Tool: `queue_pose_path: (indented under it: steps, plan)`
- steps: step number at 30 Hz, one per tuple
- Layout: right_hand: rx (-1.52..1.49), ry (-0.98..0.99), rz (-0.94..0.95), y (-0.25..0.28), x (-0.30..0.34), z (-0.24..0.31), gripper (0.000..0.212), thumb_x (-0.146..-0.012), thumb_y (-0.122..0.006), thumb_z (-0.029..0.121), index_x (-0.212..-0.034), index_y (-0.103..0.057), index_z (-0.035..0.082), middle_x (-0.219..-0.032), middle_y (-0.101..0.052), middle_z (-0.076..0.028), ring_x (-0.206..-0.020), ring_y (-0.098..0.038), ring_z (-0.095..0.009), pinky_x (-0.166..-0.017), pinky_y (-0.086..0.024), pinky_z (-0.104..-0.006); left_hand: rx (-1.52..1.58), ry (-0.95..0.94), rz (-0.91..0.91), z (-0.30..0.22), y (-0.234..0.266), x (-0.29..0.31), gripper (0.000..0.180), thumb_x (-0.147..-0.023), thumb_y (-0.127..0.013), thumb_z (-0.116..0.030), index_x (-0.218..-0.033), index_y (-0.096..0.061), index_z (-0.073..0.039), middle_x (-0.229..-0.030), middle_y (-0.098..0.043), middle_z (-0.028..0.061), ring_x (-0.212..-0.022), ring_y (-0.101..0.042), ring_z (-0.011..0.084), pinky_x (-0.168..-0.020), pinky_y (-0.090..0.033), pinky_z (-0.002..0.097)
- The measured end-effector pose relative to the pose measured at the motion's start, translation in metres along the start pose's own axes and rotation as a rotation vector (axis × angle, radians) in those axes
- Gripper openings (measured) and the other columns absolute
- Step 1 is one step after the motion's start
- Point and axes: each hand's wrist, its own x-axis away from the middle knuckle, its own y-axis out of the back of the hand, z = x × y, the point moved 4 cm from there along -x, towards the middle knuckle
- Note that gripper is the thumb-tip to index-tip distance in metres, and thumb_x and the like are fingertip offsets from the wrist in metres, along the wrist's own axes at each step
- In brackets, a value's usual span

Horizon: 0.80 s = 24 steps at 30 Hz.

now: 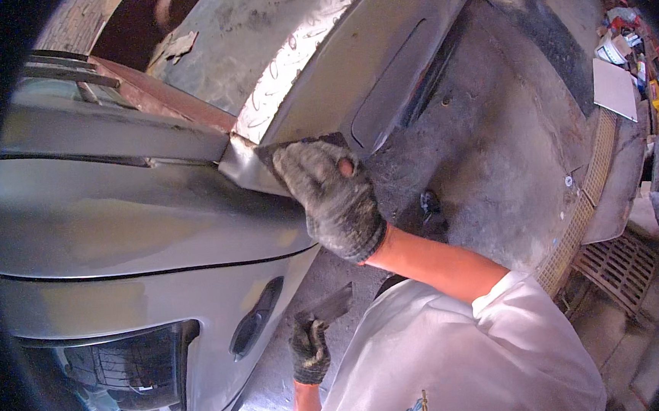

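My right hand (334,194), in a worn grey glove with a hole, is closed over a thin dark flat sheet (332,138); whether it is a spreader or sandpaper is unclear. It is at the corner of a grey car fender (246,165), where bare metal shows by the white-coated pillar edge (282,67). Lower down, my left hand (310,352), also gloved, grips a flat grey putty spreader (330,305) beside the bumper. The grey bodywork has dull yellowish patches (109,228).
A headlight (120,377) and a dark bumper recess (257,317) lie at lower left. An open car door (381,72) stands ahead. On the right are a yellowish perforated strip (597,160), a slatted grate (617,269), a white board (613,90) and cluttered containers (613,48).
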Motion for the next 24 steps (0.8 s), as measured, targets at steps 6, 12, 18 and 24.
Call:
queue_pose_path:
  steps: [6, 12, 18, 24]
  plan:
    - [0.125, 0.193, 0.115, -0.015, 0.032, 0.011, 0.054, -0.077, -0.057, 0.018, -0.13, -0.058, 0.015, -0.133, -0.052, -0.008, -0.116, -0.053, -0.029, -0.097, -0.042, -0.0472, -0.027, 0.021, 0.008, 0.006, 0.001, 0.001, 0.018, -0.096, -0.051, -0.003, -0.114, -0.054, 0.0, -0.092, -0.061, 0.0096, -0.083, -0.061, 0.016, -0.073, -0.05, 0.0285]
    - [0.012, 0.183, -0.025, 0.019, 0.019, -0.021, 0.049, -0.07, -0.064, 0.007, -0.118, -0.064, 0.012, -0.116, -0.06, -0.008, -0.108, -0.057, -0.03, -0.092, -0.046, -0.0458, -0.15, -0.049, -0.006, 0.0, 0.005, 0.0, 0.017, -0.097, -0.052, -0.007, -0.111, -0.055, 0.002, -0.09, -0.064, 0.0143, -0.079, -0.062, 0.0206, -0.071, -0.051, 0.0316]
    - [0.062, 0.157, -0.097, 0.017, -0.003, -0.031, 0.048, -0.07, -0.063, 0.006, -0.118, -0.064, 0.012, -0.117, -0.06, -0.009, -0.107, -0.057, -0.03, -0.091, -0.045, -0.0457, -0.093, 0.014, -0.009, 0.005, 0.003, 0.004, 0.019, -0.097, -0.052, -0.007, -0.113, -0.054, 0.003, -0.091, -0.065, 0.0151, -0.079, -0.064, 0.0212, -0.07, -0.052, 0.0328]
    - [0.146, 0.2, -0.022, -0.009, 0.016, -0.03, 0.046, -0.082, -0.052, 0.02, -0.127, -0.06, 0.015, -0.13, -0.055, -0.009, -0.115, -0.054, -0.029, -0.1, -0.042, -0.0467, -0.105, 0.011, 0.03, 0.008, 0.0, 0.001, 0.021, -0.097, -0.052, -0.004, -0.116, -0.053, 0.002, -0.093, -0.065, 0.0139, -0.081, -0.064, 0.0194, -0.073, -0.052, 0.031]
